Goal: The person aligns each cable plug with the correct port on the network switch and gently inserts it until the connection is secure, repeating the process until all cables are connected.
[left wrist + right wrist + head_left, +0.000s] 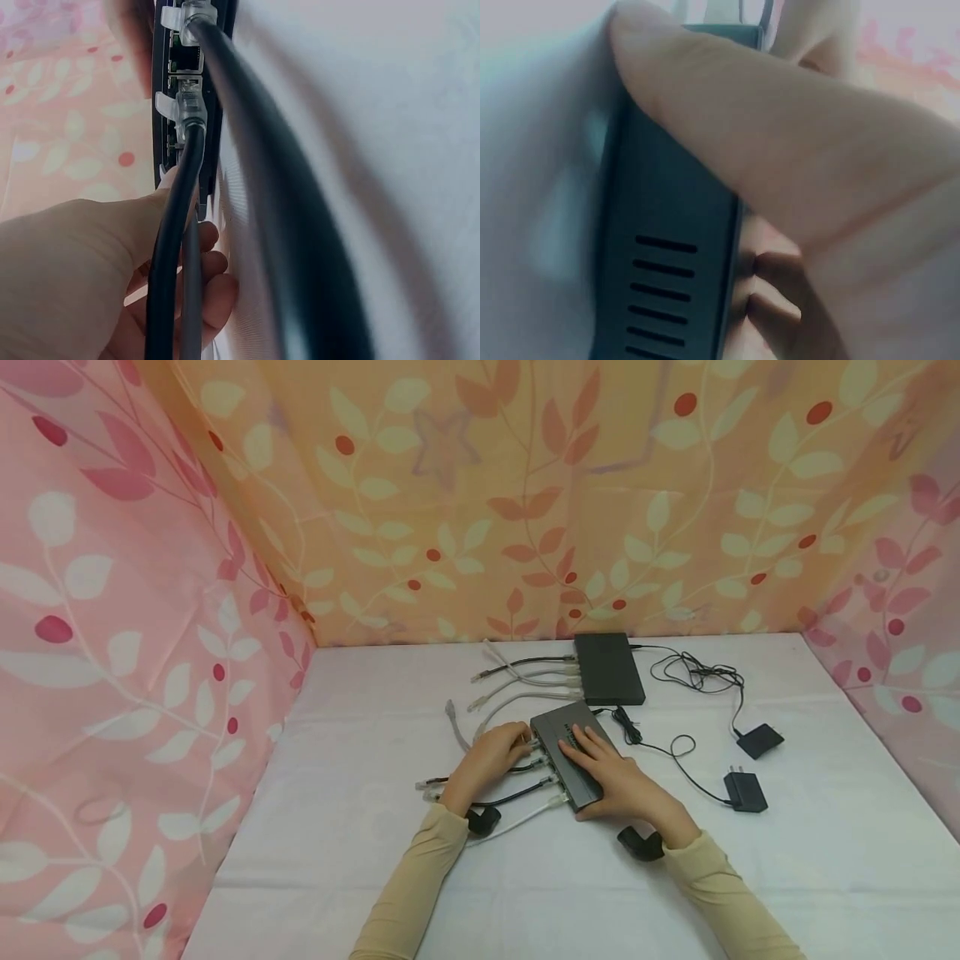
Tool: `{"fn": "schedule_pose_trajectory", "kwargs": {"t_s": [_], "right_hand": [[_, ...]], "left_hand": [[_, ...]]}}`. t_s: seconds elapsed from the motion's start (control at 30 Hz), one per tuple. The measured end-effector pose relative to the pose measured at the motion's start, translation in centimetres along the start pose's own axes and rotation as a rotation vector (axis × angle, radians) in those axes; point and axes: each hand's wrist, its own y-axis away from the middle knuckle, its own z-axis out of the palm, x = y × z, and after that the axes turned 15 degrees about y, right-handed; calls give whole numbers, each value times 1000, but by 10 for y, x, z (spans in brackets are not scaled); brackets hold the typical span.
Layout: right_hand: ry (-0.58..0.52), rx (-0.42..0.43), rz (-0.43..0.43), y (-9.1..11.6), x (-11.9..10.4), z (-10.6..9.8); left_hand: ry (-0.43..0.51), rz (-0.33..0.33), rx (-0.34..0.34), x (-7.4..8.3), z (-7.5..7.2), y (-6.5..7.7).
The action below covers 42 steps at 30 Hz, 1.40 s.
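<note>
A dark grey network switch (558,722) lies tilted on the white table, network cables plugged along its left side. My right hand (618,777) holds it, fingers spread over the top and thumb (705,97) along its near side, by the vent slots. At the switch's far left ports, my left hand (487,760) pinches a grey network cable (192,300) close to its plug, which the fingers hide. Two black network cables (517,794) sit in ports nearer me, their clear plugs showing in the left wrist view. A white cable (517,820) enters the nearest port.
Behind stands a black network box (609,668) with several cables on its left. On the right lie two black power adapters (760,741) (746,791) with coiled cords. Patterned curtains (480,510) border the table at the back and sides.
</note>
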Motion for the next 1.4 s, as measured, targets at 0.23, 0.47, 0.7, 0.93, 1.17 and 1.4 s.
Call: {"fn": "schedule_pose_trajectory", "kwargs": {"t_s": [0.23,0.47,0.7,0.93,1.17,1.4], "right_hand": [[68,22,41,0,-16,-3],[144,52,13,-2,-17,-1],[181,59,23,-5,-16,2],[213,78,46,-6,-20,4],[240,96,94,-11,-25,8],[257,84,149,-17,-31,8]], "left_hand": [[-39,23,35,-1,0,2],[-73,34,59,0,0,2],[-147,9,58,2,2,0],[-230,55,61,5,-1,-5],[-248,57,25,5,-6,-12],[-275,69,36,4,-9,-19]]}}
